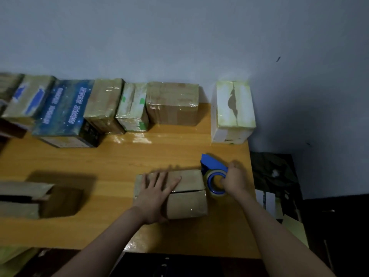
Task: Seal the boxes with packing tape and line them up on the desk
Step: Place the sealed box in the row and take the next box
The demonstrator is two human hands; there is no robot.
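Bare desk [139, 156] lies between wall-side boxes [172, 103] and open box [40, 198].

Both arms [111, 236] are bare and unclothed, as are the left hand [157, 193] and right hand [234, 179]

The dark blue box [61, 108] in the back row carried lines of pale print. They were too blurred to read. No other lettering was legible.

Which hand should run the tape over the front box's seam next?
Right. The right hand grips the blue tape dispenser at the right end of the box, beside the open seam; the left hand lies flat on top, holding it down.
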